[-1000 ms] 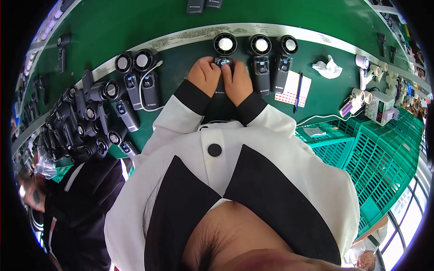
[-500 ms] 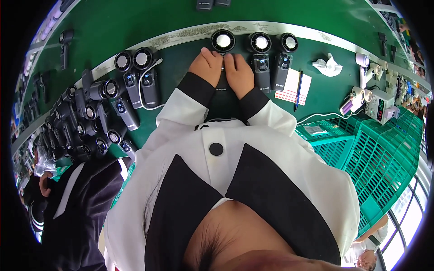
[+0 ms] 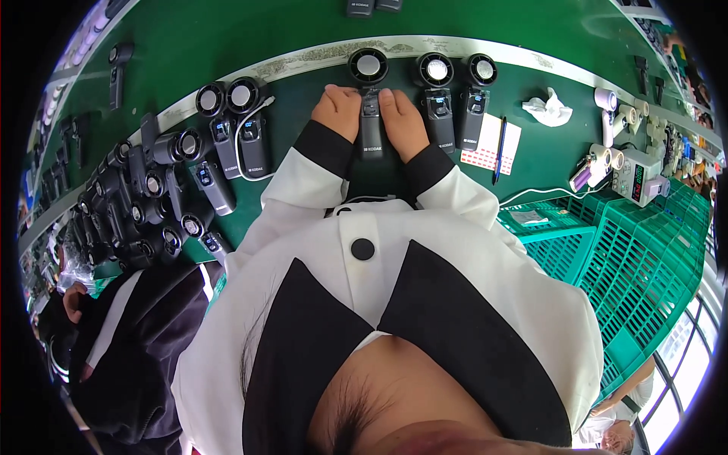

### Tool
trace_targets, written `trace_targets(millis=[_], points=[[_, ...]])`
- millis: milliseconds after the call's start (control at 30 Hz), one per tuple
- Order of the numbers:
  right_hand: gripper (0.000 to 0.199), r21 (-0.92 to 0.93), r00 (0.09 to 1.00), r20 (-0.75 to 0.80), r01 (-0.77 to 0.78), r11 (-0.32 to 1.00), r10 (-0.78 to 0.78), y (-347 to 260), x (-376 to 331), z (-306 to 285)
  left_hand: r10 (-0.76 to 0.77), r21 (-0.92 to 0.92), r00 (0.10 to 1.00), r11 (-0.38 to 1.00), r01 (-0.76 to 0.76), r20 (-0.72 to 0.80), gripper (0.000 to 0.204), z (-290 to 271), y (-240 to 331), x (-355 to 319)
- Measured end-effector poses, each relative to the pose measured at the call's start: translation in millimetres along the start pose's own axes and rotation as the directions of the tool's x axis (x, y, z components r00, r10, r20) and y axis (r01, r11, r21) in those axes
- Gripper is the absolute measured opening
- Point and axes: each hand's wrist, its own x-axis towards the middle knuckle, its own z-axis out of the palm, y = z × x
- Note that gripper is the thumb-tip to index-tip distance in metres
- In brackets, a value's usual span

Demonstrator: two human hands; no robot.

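Observation:
A black handheld fan [image 3: 370,114] lies on the green bench [image 3: 303,129] with its round head pointing away from me. My left hand [image 3: 339,111] rests against the left side of its handle and my right hand [image 3: 402,123] against the right side, fingers curled onto it. Both sleeves are white with black cuffs. Two more fans of the same kind [image 3: 434,95] [image 3: 476,95] lie in a row just to the right.
Several more black fans lie at left [image 3: 227,125] and in a heap farther left [image 3: 144,205]. A pen on a sheet of stickers [image 3: 498,140], crumpled tissue [image 3: 547,108], a small power supply [image 3: 639,176] and green crates [image 3: 622,258] are at right. Another person [image 3: 114,334] sits at lower left.
My hands and the fan between them have slid a little farther away from me along the bench, the fan now lying straight in line with its neighbours.

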Motion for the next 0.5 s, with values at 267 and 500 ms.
trace_targets(millis=[267, 500], points=[[0.032, 0.068, 0.977, -0.066, 0.205, 0.976, -0.201, -27.0, -16.2, 0.5, 0.048, -0.358, 0.997, 0.931, -0.068, -0.066, 0.027, -28.7, 12.6, -19.5], [0.028, 0.15, 0.939, 0.045, 0.33, 0.932, -0.34, -64.6, -39.8, 5.5, 0.551, 0.035, 0.795, 0.827, -0.562, -0.253, 0.022, -45.5, 28.0, -43.0]])
